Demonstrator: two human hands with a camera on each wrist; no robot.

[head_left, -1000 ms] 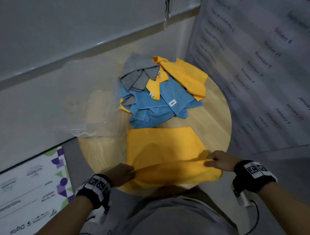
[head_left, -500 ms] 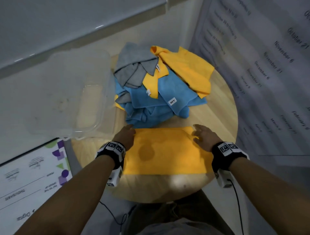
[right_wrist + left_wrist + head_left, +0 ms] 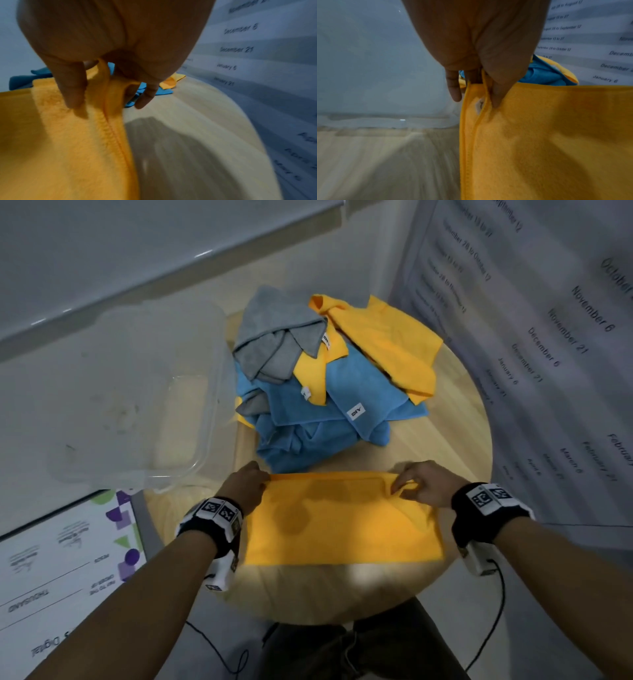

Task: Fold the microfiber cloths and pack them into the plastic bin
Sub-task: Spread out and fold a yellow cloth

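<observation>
Soft, light yellow cloth (image 3: 342, 525) at lower centre is pinched at both far corners by left hand (image 3: 246, 486) and right hand (image 3: 423, 482); corners are best gripped.

Orange cloth (image 3: 342, 525) (blue, grey pile (image 3: 308, 412))

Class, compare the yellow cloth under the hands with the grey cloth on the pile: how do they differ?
The yellow cloth lies flat, folded in a neat rectangle; the grey cloth lies loosely bunched. The left hand and right hand pinch the yellow cloth's far corners; nothing touches the grey cloth. Both are outside the plastic bin.
</observation>
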